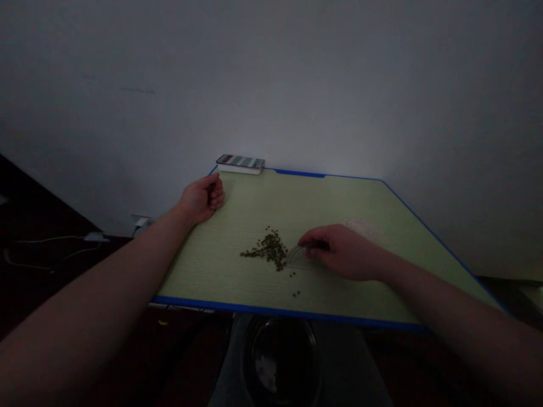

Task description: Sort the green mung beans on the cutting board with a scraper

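Observation:
My right hand [328,249] is low over the table, its fingers closed on a clear curved piece with fine ridges [294,254], perhaps a comb or a fork; its exact kind is too dim to tell. The tip of that piece touches the right side of a pile of small dark green beans [270,249]. Several loose beans lie nearer the front edge. Behind my right hand spreads a patch of pale grains [365,228]. My left hand [203,198] rests at the table's left edge in a loose fist, with nothing visible in it.
The pale green table [237,212] has a blue rim and stands against a grey wall [297,85]. A flat white box with a striped top [240,164] lies at the back left corner. Below the front edge is a dark, round, shiny vessel [282,362]. Cables [51,240] run at left.

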Available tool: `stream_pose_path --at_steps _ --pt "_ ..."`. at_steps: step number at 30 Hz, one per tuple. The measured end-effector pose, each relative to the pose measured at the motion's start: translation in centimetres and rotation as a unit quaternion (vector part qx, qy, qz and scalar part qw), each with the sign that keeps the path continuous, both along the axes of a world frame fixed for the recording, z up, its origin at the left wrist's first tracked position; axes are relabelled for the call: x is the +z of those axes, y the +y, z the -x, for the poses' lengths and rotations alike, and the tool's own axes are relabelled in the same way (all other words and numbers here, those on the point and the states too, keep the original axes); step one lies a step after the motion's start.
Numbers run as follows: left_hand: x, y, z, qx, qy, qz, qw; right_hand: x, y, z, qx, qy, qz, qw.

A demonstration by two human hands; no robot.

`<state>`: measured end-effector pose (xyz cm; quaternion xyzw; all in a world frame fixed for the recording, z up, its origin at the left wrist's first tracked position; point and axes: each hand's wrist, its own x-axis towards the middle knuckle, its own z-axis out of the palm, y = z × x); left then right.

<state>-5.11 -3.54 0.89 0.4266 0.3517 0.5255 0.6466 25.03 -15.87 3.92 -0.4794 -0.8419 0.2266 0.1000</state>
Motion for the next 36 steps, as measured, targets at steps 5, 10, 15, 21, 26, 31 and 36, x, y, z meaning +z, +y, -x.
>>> stream_pose_path --at_steps 5,10,15,21,26,31,36 --pt "0.0 0.1 0.0 0.002 0.004 0.001 1.000 -0.3 -0.5 -0.9 -0.020 -0.005 -0.006 1.000" --pt "0.1 0.0 -0.1 0.006 0.005 0.004 1.000 0.0 -0.7 -0.2 -0.002 0.000 0.010 1.000" --pt "0.2 -0.2 -0.2 0.005 0.005 0.005 1.000 0.0 -0.7 0.9 0.024 -0.006 0.000 1.000" --pt "0.2 -0.2 -0.2 0.008 0.008 0.003 1.000 0.3 -2.0 1.8 0.053 -0.025 0.000 0.998" --pt "0.1 -0.1 -0.2 0.000 0.013 0.002 1.000 1.0 -3.6 2.1 0.041 -0.054 0.010 0.998" --pt "0.0 0.0 -0.1 0.010 0.014 0.002 1.000 1.1 -4.2 2.1 0.046 -0.053 0.028 0.997" --pt "0.1 -0.1 -0.1 0.003 0.014 0.002 1.000 0.9 -4.0 2.2 0.058 -0.038 0.048 0.996"
